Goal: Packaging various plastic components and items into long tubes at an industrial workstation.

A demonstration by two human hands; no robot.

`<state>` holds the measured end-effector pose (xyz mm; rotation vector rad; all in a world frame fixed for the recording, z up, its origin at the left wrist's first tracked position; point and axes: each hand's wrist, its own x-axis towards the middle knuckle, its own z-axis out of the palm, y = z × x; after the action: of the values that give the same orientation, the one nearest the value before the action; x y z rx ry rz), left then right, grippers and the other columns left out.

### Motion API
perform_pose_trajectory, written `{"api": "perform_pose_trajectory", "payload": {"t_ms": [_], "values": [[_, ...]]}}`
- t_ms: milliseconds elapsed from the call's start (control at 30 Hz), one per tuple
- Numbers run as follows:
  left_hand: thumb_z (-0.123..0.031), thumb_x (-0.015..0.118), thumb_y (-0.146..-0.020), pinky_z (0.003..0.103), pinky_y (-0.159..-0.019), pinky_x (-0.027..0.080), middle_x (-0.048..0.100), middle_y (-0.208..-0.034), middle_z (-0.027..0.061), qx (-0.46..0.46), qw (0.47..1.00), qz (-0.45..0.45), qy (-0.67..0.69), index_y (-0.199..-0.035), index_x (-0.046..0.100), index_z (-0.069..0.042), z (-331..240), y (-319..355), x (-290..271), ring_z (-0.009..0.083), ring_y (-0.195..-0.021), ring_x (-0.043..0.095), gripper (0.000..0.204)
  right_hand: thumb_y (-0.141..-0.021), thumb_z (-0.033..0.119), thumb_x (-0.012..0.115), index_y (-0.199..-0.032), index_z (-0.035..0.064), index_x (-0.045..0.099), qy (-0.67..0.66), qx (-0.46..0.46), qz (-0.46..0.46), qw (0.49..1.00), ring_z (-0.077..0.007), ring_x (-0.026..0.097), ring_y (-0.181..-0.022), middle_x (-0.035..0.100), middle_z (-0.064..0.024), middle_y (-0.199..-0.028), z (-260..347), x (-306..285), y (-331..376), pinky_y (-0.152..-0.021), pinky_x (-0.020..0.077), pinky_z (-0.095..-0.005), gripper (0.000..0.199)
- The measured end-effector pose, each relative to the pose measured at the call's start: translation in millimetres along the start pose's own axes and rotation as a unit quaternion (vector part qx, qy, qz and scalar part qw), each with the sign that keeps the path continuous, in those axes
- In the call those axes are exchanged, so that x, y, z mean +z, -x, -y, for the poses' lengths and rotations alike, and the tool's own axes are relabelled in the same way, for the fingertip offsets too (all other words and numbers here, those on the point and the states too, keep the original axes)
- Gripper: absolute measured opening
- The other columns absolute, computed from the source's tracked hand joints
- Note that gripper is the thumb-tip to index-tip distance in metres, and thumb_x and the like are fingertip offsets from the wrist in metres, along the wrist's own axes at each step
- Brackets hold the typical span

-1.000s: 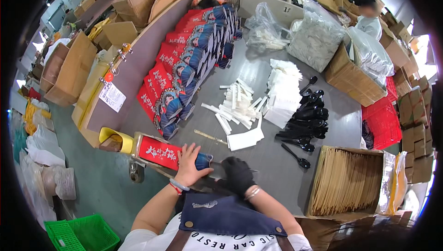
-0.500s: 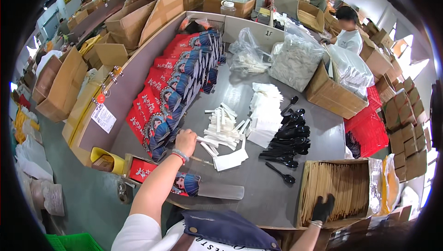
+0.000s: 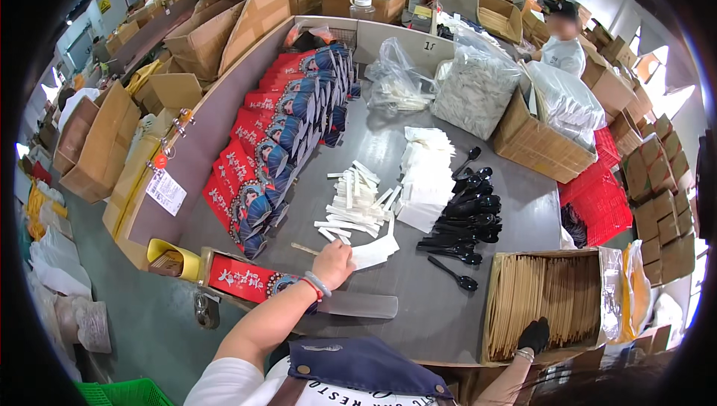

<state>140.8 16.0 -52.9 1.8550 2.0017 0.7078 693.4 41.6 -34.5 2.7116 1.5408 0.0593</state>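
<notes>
My left hand (image 3: 333, 264) is closed at the near edge of a flat white paper packet (image 3: 376, 252). What its bent fingers hold, if anything, is hidden. A thin tan stick (image 3: 304, 248) lies on the table, its right end covered by that hand. Beyond lie a loose heap of narrow white paper strips (image 3: 349, 200) and a stack of white packets (image 3: 424, 174). My right hand (image 3: 533, 336), in a black glove, rests with curled fingers at the near end of a carton (image 3: 506, 256) filled with long tan paper-wrapped sticks (image 3: 549, 294); I cannot see its fingertips.
Black plastic spoons (image 3: 467, 223) form a pile right of the packets. Red printed pouches (image 3: 258, 129) stand in rows along the left partition. Near the front edge are a red pouch in a box (image 3: 243, 277) and a translucent strip (image 3: 358, 305). A co-worker (image 3: 564, 47) stands at the back right.
My left hand has moved right and toward me, from the red pouches to the white packet. My gloved right hand has shifted slightly, and its fingers look more curled. The view has tilted a little.
</notes>
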Motion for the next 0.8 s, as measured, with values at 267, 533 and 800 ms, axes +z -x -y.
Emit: {"api": "perform_pose_trajectory", "payload": {"t_ms": [267,533,800], "values": [[-0.018,0.078,-0.068,0.041,-0.075,0.049,0.054,-0.096,0.0114,0.001,0.999,-0.001,-0.033,-0.090,0.060,-0.008,-6,-4,0,0.0313,-0.091,0.057,0.031,-0.098,0.020,0.048,-0.119,-0.0014,0.055,-0.534,-0.052,-0.055,0.842,-0.0255,0.057,-0.107,0.061,-0.0162,-0.117,46,-18,29,-0.090,0.0449,-0.0350,0.031],[-0.016,0.078,-0.068,0.043,-0.071,0.050,0.062,-0.082,0.0105,-0.001,0.999,0.037,-0.030,-0.089,0.059,-0.008,-15,-5,-4,0.0335,-0.080,0.062,0.030,-0.085,0.022,0.060,-0.100,0.0065,0.061,-0.304,-0.257,-0.006,0.917,-0.0398,0.061,-0.087,0.063,-0.0175,-0.092,209,9,77,-0.075,0.0494,-0.0460,0.021],[-0.020,0.078,-0.073,0.031,-0.063,0.051,0.067,-0.076,0.0085,-0.031,0.951,0.226,0.210,-0.103,0.062,-0.007,-28,30,-57,0.0179,-0.067,0.065,0.036,-0.080,0.032,0.065,-0.088,0.0139,0.067,-0.169,-0.285,0.081,0.940,-0.0323,0.062,-0.084,0.063,-0.0115,-0.089,217,3,73,-0.072,0.0492,-0.0451,0.020]]}}
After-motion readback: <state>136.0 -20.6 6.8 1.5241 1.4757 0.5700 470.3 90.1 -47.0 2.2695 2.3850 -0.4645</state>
